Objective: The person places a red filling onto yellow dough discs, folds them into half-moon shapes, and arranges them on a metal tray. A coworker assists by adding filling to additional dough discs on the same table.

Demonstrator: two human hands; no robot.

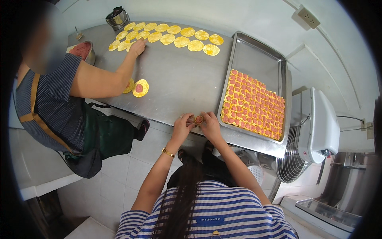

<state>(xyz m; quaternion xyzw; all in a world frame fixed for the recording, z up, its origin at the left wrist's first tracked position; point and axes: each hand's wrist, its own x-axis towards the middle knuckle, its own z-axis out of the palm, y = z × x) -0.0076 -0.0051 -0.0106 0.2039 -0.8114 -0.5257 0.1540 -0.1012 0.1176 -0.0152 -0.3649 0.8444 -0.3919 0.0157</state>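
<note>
Close to the front edge of the metal table, my left hand (183, 126) and my right hand (210, 126) are closed around a small open-topped dumpling (199, 119) with a yellow wrapper and pink filling. My fingers hide most of its sides. To the right of my hands lies a large metal tray (254, 51), its near part packed with rows of similar dumplings (254, 105). Left of my hands, a round yellow wrapper (140, 93) carries a lump of pink filling, and another wrapper (128, 86) lies partly under a co-worker's arm.
At left a co-worker's hand (137, 47) touches the rows of yellow wrappers (182, 42) along the table's (183, 79) far side. A bowl of pink filling (84, 51) and a metal pot (117, 18) stand beyond. A white machine with a wire guard (294, 155) is at right.
</note>
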